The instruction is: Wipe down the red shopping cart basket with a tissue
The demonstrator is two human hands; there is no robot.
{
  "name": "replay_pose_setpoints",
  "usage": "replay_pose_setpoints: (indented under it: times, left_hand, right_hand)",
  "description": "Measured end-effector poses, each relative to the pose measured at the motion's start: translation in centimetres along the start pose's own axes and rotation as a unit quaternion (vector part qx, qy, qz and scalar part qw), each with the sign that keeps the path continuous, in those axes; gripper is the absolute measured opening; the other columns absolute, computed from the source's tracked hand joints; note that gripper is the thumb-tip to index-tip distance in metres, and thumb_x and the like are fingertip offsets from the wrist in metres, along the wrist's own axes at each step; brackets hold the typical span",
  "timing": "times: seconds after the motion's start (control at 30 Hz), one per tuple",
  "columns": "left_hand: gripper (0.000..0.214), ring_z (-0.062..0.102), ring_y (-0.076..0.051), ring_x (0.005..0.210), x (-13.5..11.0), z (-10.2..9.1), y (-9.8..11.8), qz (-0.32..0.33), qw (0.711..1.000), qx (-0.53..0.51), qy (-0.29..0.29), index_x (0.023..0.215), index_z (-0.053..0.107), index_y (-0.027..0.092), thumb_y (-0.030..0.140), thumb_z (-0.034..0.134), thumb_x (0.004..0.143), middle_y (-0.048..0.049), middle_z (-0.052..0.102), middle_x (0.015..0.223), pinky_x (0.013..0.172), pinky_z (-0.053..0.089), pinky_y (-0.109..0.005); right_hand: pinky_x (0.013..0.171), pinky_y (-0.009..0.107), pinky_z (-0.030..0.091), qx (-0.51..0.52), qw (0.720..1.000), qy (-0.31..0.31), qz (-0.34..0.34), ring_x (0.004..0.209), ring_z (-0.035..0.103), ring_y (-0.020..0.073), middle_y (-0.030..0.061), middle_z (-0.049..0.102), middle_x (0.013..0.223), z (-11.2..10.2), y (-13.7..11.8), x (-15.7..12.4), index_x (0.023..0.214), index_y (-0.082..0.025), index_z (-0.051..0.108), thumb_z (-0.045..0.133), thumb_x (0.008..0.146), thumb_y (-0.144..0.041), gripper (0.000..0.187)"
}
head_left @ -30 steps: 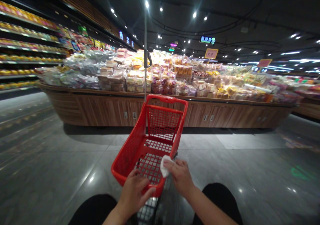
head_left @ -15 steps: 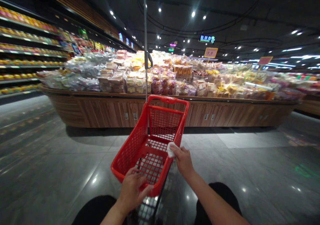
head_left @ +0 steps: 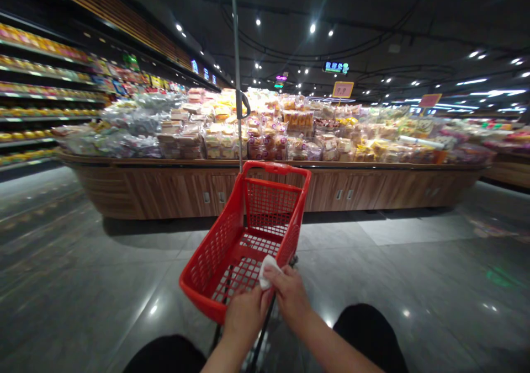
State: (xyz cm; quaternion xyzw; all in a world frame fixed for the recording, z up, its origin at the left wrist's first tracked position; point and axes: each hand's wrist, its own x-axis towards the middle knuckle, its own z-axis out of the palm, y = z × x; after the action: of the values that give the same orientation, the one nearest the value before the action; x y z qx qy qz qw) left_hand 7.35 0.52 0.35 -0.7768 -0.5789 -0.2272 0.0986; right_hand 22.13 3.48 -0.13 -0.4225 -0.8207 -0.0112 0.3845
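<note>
A red plastic shopping cart basket (head_left: 209, 251) with grid sides and floor stands in front of me, on dark legs. My right hand (head_left: 292, 296) is closed on a crumpled white wipe (head_left: 268, 269) at the basket's near right rim. Close beside it, my left hand (head_left: 245, 312) has its thumb and fingers together at the lower end of the same wipe, over the near corner of the basket. Part of the near rim is hidden behind my hands.
Beyond the cart runs a wood-panelled display counter (head_left: 281, 188) heaped with packaged food (head_left: 267, 133). A thin grey pole (head_left: 237, 47) rises by the basket's far left corner. Stocked shelves (head_left: 37, 97) line the left side. My knees (head_left: 368, 334) flank the cart above a grey tiled floor (head_left: 372, 273).
My right hand has moved the wipe down and left along the right rim. My left hand has shifted right from the near rim, and its spread fingers have closed at the wipe.
</note>
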Motion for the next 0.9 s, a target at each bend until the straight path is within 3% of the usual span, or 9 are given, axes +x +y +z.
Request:
replay_pose_setpoints:
  times: [0.27,0.47,0.57,0.7,0.9]
  left_hand:
    - [0.042,0.062,-0.014,0.051,-0.9,-0.6,-0.6,0.024,0.998,0.029,0.042,0.065,0.059,0.021,0.027,0.03,0.094,0.0001,0.064,0.051,0.068,0.045,-0.03]
    - [0.04,0.06,-0.018,0.049,-1.7,-0.7,-1.8,0.024,0.996,0.064,0.064,0.069,0.062,0.021,0.029,0.031,0.093,-0.0013,0.063,0.05,0.059,0.041,-0.032]
    - [0.039,0.06,-0.018,0.047,-2.0,-0.8,-2.6,0.02,0.995,0.077,0.067,0.07,0.062,0.02,0.029,0.033,0.093,-0.0014,0.063,0.049,0.056,0.04,-0.031]
    - [0.039,0.06,-0.018,0.047,-2.2,-1.1,-3.4,0.029,0.994,0.081,0.072,0.069,0.062,0.02,0.03,0.033,0.094,-0.0011,0.064,0.051,0.056,0.04,-0.032]
    - [0.038,0.06,-0.017,0.05,-2.6,-1.4,-4.4,0.037,0.993,0.08,0.083,0.067,0.059,0.021,0.029,0.033,0.094,-0.0001,0.064,0.053,0.061,0.04,-0.032]
  right_hand:
    - [0.076,0.031,0.041,-0.038,0.996,0.014,0.086,0.089,0.059,0.02,-0.0005,0.067,0.114,-1.2,2.2,2.5,0.116,-0.03,0.062,0.051,0.082,-0.007,0.043]
    - [0.077,0.034,0.04,-0.029,0.998,-0.055,0.014,0.092,0.056,0.0216,-0.0027,0.063,0.122,-0.7,-0.5,1.0,0.12,-0.033,0.058,0.053,0.085,-0.015,0.039]
    - [0.076,0.034,0.038,-0.043,0.998,-0.051,0.021,0.092,0.056,0.0215,-0.0021,0.063,0.122,-0.9,0.8,1.9,0.121,-0.032,0.058,0.05,0.085,-0.012,0.042]
    - [0.075,0.034,0.037,-0.072,0.993,-0.006,0.09,0.093,0.056,0.0227,0.0006,0.063,0.121,-0.9,2.7,3.6,0.121,-0.029,0.059,0.047,0.084,-0.007,0.045]
    - [0.077,0.036,0.036,-0.051,0.996,-0.062,0.043,0.096,0.055,0.0234,-0.002,0.061,0.125,-0.2,-0.6,2.1,0.124,-0.033,0.055,0.048,0.082,-0.008,0.049]
